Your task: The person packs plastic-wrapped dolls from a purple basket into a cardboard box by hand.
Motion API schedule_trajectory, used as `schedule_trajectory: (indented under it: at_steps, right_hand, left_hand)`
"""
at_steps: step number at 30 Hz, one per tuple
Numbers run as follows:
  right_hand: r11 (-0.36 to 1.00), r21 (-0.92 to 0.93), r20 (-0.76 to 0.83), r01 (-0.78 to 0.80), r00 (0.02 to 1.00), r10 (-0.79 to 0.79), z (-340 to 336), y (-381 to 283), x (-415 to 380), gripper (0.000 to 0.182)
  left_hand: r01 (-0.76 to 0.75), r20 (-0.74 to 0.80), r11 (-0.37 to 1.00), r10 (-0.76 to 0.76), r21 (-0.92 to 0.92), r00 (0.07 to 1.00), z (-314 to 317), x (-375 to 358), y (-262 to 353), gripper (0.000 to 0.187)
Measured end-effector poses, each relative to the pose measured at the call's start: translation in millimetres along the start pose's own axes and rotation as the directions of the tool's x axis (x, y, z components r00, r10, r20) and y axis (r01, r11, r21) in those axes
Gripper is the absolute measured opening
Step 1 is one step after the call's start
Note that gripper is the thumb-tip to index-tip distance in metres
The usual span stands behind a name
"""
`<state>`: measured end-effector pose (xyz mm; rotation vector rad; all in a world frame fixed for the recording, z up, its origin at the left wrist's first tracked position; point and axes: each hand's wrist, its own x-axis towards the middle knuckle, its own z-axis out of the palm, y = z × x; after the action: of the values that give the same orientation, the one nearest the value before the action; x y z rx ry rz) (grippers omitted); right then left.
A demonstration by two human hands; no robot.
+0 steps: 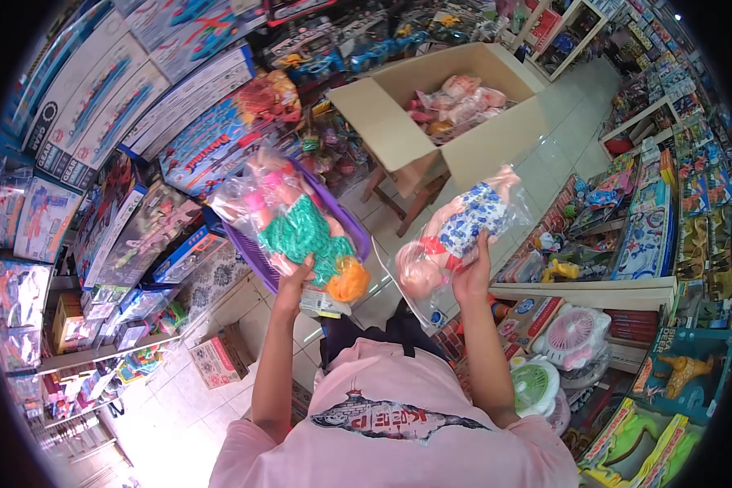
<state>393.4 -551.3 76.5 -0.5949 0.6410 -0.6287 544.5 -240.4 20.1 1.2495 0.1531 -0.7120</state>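
Observation:
My left hand (296, 281) is closed on a bagged doll (305, 232) with a green dress, orange hair and pink shoes. This doll is tilted over a purple plastic basket (354, 220), its head toward me. In my right hand (472, 275) is a second bagged doll (470, 220), wearing a white dress with blue flowers and a red band near its head. Its head also points toward me, and clear plastic wraps it. Beyond both hands, an open cardboard box (488, 134) holds several bagged dolls (459, 102).
The box rests on a wooden stool (407, 199). Stacked toy boxes (211, 138) line the left side. On the right, shelves carry toys and small fans (573, 335). A small carton (220, 358) lies on the tiled floor at lower left.

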Motion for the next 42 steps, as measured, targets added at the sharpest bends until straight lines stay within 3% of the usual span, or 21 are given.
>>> schedule_trajectory:
  at_steps: [3,8,10,14,16,23,28,34,37,39,40,42]
  right_hand:
    - [0.998,-0.006,-0.015,0.069,0.998,-0.069,-39.8,-42.5,12.0,0.054]
    - [0.996,-0.074,-0.086,0.041,0.995,-0.048,-102.2,-95.8,34.2,0.052]
    - [0.985,-0.114,-0.111,0.129,0.984,-0.142,-117.4,-109.3,39.2,0.044]
    - [0.99,-0.069,-0.093,0.126,0.987,-0.132,-139.1,-132.2,47.6,0.04]
    - [0.97,-0.113,-0.061,0.216,0.973,-0.224,-142.9,-139.5,53.5,0.034]
    - [0.939,-0.15,0.057,0.309,0.951,-0.304,-142.2,-163.0,95.7,0.03]
    - [0.887,-0.263,0.074,0.38,0.925,-0.374,-72.0,-204.8,122.5,0.022]
    - [0.801,-0.343,0.196,0.491,0.871,-0.45,-14.8,-261.4,200.2,0.036]
    - [0.73,-0.339,0.29,0.594,0.804,-0.519,11.4,-282.6,243.0,0.04]
    - [0.634,-0.3,0.401,0.713,0.697,-0.594,49.9,-295.1,254.4,0.042]
    - [0.639,-0.307,0.402,0.706,0.704,-0.585,66.0,-294.6,259.7,0.042]
    - [0.444,-0.521,0.491,0.729,0.681,-0.543,93.9,-289.0,273.4,0.041]
  left_hand:
    - [-0.153,-0.056,0.988,0.152,-0.01,0.987,50.7,-5.0,-0.1,0.042]
    - [-0.198,-0.093,0.98,0.195,-0.016,0.976,106.8,-5.3,-14.6,0.052]
    - [-0.22,-0.101,0.975,0.218,-0.012,0.971,135.2,-12.0,-7.8,0.053]
    - [-0.345,-0.111,0.937,0.348,0.05,0.931,165.2,-7.4,-5.8,0.054]
    - [-0.402,-0.135,0.902,0.423,0.155,0.896,176.6,-3.1,2.0,0.056]
    - [-0.472,-0.17,0.879,0.477,0.07,0.863,212.6,18.0,47.7,0.058]
    - [-0.487,-0.225,0.873,0.474,-0.007,0.851,225.8,54.7,77.9,0.05]
    - [-0.481,-0.342,0.867,0.415,-0.134,0.843,235.7,114.3,100.2,0.049]
    - [-0.489,-0.332,0.865,0.432,-0.109,0.839,228.2,141.4,102.9,0.052]
    - [-0.48,-0.343,0.871,0.422,-0.103,0.839,225.6,155.8,108.2,0.053]
    - [-0.467,-0.348,0.879,0.41,-0.095,0.843,224.6,159.8,109.7,0.054]
    - [-0.463,-0.357,0.881,0.402,-0.101,0.843,226.1,164.4,116.2,0.053]
